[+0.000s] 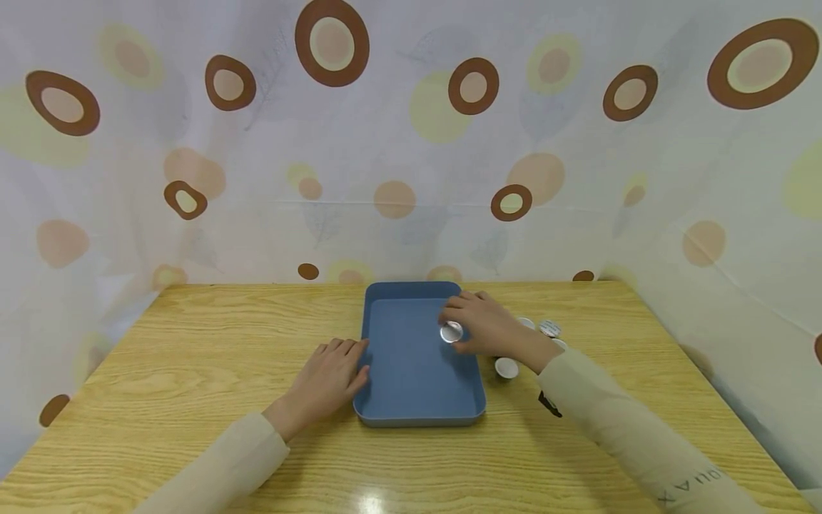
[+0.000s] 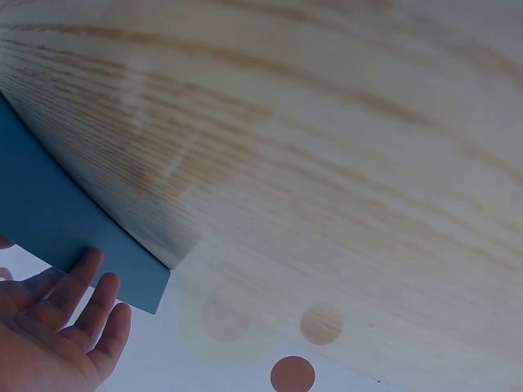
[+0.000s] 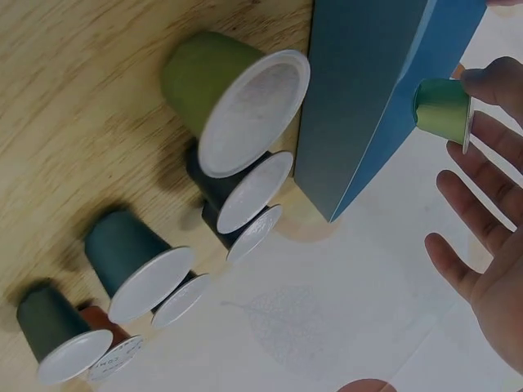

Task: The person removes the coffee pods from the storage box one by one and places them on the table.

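A blue rectangular tray (image 1: pixel 420 420) lies on the table. My left hand (image 1: pixel 324 378) rests at its left rim; in the left wrist view the fingers are extended, one fingertip against the tray's outer wall. My right hand (image 1: pixel 491 325) is over the tray's right side, pinching a green coffee capsule (image 3: pixel 441 113) between thumb and fingertip. Its shiny round lid shows in the head view. On the table just right of the tray stand several more capsules, among them an olive-green capsule (image 3: pixel 204 82) and a dark teal capsule (image 3: pixel 127 249). The right forearm hides part of this group in the head view.
The wooden table (image 1: pixel 212 371) extends to both sides of the tray. Behind it hangs a patterned cloth (image 1: pixel 398 143) with brown and yellow spots. A small black object (image 1: pixel 549 405) shows beside the right sleeve.
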### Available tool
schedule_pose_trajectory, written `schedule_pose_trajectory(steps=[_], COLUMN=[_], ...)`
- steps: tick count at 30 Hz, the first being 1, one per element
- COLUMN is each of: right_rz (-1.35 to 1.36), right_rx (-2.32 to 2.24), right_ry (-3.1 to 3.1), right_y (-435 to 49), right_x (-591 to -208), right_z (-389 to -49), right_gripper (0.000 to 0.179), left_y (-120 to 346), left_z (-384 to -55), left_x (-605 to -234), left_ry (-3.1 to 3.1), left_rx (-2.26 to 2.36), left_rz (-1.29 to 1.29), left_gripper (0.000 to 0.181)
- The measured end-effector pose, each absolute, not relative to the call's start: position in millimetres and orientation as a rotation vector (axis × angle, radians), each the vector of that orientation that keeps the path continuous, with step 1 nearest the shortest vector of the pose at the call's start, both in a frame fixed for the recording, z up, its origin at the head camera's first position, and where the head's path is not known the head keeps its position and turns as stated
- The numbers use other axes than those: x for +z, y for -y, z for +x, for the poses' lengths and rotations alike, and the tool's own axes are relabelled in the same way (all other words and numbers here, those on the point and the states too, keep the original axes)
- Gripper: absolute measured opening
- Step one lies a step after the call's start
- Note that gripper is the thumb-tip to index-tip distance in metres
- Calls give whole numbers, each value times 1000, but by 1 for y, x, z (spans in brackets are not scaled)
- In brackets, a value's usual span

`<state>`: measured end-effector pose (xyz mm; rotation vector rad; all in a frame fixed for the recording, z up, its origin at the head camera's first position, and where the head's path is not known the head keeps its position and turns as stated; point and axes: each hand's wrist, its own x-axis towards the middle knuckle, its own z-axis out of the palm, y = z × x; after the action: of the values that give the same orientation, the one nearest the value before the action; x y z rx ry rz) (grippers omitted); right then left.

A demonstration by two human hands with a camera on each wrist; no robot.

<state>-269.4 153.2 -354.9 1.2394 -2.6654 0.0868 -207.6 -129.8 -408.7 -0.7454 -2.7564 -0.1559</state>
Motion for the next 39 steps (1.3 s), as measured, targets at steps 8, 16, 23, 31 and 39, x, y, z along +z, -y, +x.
schedule_pose_trajectory(steps=[8,16,23,31,39], right_rz=[1181,1159,1103,1056,1037], right_rx=[156,218,187,195,218], right_ry=[2679,2629,2644,2653,2635], right_y=[-166,-182,-198,-212,-226], right_x=[-350,-348,-351,-356,-360], right_z=[-262,-257,-254,-247,-237], right_gripper=[33,34,37,34,35], left_y=[130,130,131,131,131], left_z=[-209,-208,-206,-209,-208], left_x=[-409,-408,-409,-411,-410], left_ry=[2742,2747,2662,2725,2751], left_rx=[-150,-165,-132,-146,-137], left_rz=[-745,-748,-775,-759,-751], left_gripper=[42,42,40,42,42])
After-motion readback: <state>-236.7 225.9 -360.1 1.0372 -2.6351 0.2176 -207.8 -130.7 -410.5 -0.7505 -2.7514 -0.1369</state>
